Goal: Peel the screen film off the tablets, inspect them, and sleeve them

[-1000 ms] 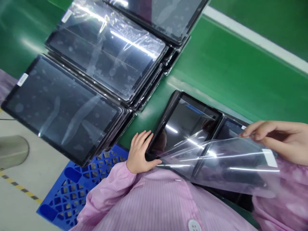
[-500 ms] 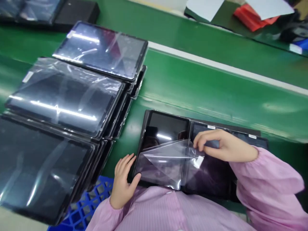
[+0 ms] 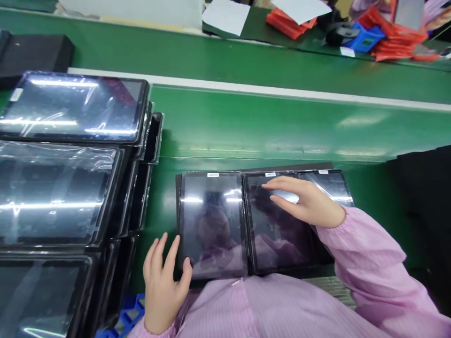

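Three tablets lie side by side in front of me on a dark board. The left tablet (image 3: pixel 213 225) has a clear film lying over its screen, with a small white label at its top edge. Beside its lower left edge rests my left hand (image 3: pixel 164 277), fingers spread, thumb at the tablet's edge. Above the middle tablet (image 3: pixel 260 234) hovers my right hand (image 3: pixel 305 199), thumb and fingers apart with nothing between them. The right tablet (image 3: pixel 329 183) is partly hidden behind that hand and sleeve.
Stacks of film-covered tablets (image 3: pixel 52 197) stand at the left, above a blue plastic basket (image 3: pixel 130 314). Black boxes (image 3: pixel 426 206) stand at the right. Across the green bench (image 3: pixel 264 122) lie white paper (image 3: pixel 227 16), red packets (image 3: pixel 291 23) and a blue bin (image 3: pixel 366 37).
The film that my right hand was holding up now lies flat over the left tablet, and the right hand has let it go. My view has turned to the right.
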The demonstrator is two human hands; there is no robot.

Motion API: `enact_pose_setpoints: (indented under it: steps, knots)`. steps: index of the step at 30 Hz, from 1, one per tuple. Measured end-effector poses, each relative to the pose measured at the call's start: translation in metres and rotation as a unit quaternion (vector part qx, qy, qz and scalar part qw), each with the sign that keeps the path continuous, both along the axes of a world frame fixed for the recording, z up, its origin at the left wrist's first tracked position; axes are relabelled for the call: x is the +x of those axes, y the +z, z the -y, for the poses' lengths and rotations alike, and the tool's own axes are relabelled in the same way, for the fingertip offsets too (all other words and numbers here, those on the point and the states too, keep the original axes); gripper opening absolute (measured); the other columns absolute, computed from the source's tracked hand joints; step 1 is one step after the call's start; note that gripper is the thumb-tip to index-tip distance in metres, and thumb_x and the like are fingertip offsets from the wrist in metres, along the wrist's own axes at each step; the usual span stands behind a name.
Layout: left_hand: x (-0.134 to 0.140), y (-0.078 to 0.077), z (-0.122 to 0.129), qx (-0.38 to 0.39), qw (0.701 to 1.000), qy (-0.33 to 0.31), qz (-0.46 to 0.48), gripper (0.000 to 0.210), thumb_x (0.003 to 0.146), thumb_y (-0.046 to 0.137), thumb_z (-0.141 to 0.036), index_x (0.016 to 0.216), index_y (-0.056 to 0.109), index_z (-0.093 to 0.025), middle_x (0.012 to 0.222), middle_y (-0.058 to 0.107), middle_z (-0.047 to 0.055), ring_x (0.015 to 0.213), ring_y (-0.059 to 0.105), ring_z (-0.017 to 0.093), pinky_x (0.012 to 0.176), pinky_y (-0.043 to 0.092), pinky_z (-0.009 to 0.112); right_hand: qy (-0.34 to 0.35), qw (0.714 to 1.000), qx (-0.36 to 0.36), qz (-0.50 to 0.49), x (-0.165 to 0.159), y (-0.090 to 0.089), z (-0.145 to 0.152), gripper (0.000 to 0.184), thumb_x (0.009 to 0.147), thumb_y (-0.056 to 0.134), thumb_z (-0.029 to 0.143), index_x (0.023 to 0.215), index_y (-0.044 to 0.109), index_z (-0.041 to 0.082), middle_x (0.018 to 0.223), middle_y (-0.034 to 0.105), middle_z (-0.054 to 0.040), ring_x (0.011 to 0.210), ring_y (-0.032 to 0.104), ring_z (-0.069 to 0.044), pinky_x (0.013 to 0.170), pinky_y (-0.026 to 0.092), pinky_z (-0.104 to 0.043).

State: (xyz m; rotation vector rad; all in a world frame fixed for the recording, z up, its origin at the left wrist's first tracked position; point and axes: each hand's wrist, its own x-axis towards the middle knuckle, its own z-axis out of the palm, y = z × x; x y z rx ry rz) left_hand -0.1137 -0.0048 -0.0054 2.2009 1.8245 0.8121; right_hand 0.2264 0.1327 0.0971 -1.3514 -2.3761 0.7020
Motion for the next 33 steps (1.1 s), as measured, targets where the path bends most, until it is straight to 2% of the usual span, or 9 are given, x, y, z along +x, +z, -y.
enact_pose_setpoints:
  steps: [2, 5, 10, 15, 19, 23, 29, 31, 33]
  knots:
    - [0.009, 0.006, -0.007, 0.001, 0.999, -0.028, -0.031, 0.056, 0.088, 0.054, -0.014, 0.144, 0.047, -0.023, 0.146, 0.045, 0.018, 0.137, 0.038, 0.04, 0.109, 0.031, 0.058, -0.005, 1.0, -0.015, 0.025, 0.008, -0.001, 0.007, 0.03, 0.095, 0.053, 0.027, 0.12, 0.067, 0.022, 0.115, 0.071, -0.0075, 0.106, 0.069, -0.022, 0.093, 0.058, -0.039]
    - [0.025, 0.012, -0.019, -0.021, 0.992, -0.09, -0.082, 0.052, 0.088, 0.047, -0.008, 0.138, 0.052, -0.02, 0.145, 0.049, 0.017, 0.134, 0.043, 0.037, 0.111, 0.027, 0.058, -0.021, 0.997, -0.01, 0.07, 0.021, -0.009, 0.018, 0.033, 0.095, 0.052, 0.03, 0.124, 0.066, 0.021, 0.124, 0.068, -0.0097, 0.112, 0.067, -0.024, 0.098, 0.056, -0.043]
    - [0.056, 0.021, -0.034, -0.028, 0.981, -0.162, -0.101, 0.049, 0.09, 0.047, -0.01, 0.138, 0.053, -0.017, 0.147, 0.047, 0.018, 0.136, 0.043, 0.038, 0.107, 0.036, 0.058, -0.06, 0.985, 0.056, 0.152, 0.051, -0.035, 0.026, 0.038, 0.095, 0.05, 0.029, 0.128, 0.063, 0.014, 0.132, 0.062, -0.0172, 0.122, 0.06, -0.031, 0.102, 0.052, -0.054]
    - [0.081, 0.028, -0.031, -0.055, 0.959, -0.27, -0.064, 0.04, 0.094, 0.052, -0.028, 0.133, 0.059, -0.021, 0.147, 0.049, 0.017, 0.137, 0.044, 0.036, 0.11, 0.036, 0.058, -0.115, 0.965, 0.166, 0.169, 0.079, -0.058, 0.016, 0.041, 0.091, 0.052, 0.024, 0.126, 0.063, 0.004, 0.129, 0.06, -0.0241, 0.125, 0.053, -0.038, 0.106, 0.045, -0.059]
    - [0.091, 0.028, -0.023, -0.057, 0.941, -0.327, -0.059, 0.045, 0.092, 0.057, -0.041, 0.132, 0.06, -0.022, 0.146, 0.05, 0.019, 0.135, 0.047, 0.037, 0.11, 0.034, 0.06, -0.124, 0.969, 0.167, 0.136, 0.082, -0.068, -0.001, 0.039, 0.09, 0.053, 0.022, 0.124, 0.065, 0.006, 0.122, 0.064, -0.0217, 0.117, 0.056, -0.035, 0.103, 0.046, -0.056]
    - [0.098, 0.027, -0.016, -0.062, 0.937, -0.332, -0.086, 0.054, 0.091, 0.059, -0.044, 0.138, 0.054, -0.018, 0.147, 0.048, 0.02, 0.136, 0.044, 0.037, 0.113, 0.029, 0.059, -0.123, 0.978, 0.137, 0.102, 0.074, -0.069, -0.016, 0.027, 0.09, 0.058, 0.024, 0.11, 0.07, 0.012, 0.116, 0.068, -0.0182, 0.112, 0.058, -0.034, 0.101, 0.045, -0.056]
    - [0.1, 0.027, -0.015, -0.075, 0.957, -0.263, -0.095, 0.082, 0.086, 0.062, -0.056, 0.146, 0.038, -0.006, 0.151, 0.039, 0.026, 0.142, 0.033, 0.04, 0.116, 0.023, 0.056, -0.111, 0.985, 0.106, 0.075, 0.075, -0.053, -0.01, 0.012, 0.086, 0.06, 0.022, 0.09, 0.071, 0.02, 0.096, 0.075, -0.0064, 0.094, 0.068, -0.029, 0.088, 0.052, -0.047]
    - [0.097, 0.027, -0.017, -0.077, 0.964, -0.24, -0.086, 0.081, 0.087, 0.059, -0.057, 0.146, 0.038, -0.007, 0.15, 0.043, 0.024, 0.142, 0.034, 0.039, 0.117, 0.017, 0.058, -0.103, 0.989, 0.096, 0.052, 0.078, -0.044, -0.002, 0.01, 0.086, 0.061, 0.023, 0.088, 0.071, 0.022, 0.089, 0.075, -0.0037, 0.084, 0.069, -0.025, 0.081, 0.054, -0.042]
    - [0.094, 0.027, -0.021, -0.082, 0.968, -0.225, -0.079, 0.068, 0.091, 0.056, -0.05, 0.144, 0.042, -0.009, 0.146, 0.049, 0.02, 0.14, 0.038, 0.036, 0.118, 0.012, 0.057, -0.097, 0.99, 0.1, 0.021, 0.079, -0.034, 0.006, 0.01, 0.086, 0.062, 0.022, 0.091, 0.071, 0.022, 0.087, 0.075, -0.003, 0.082, 0.07, -0.023, 0.079, 0.054, -0.039]
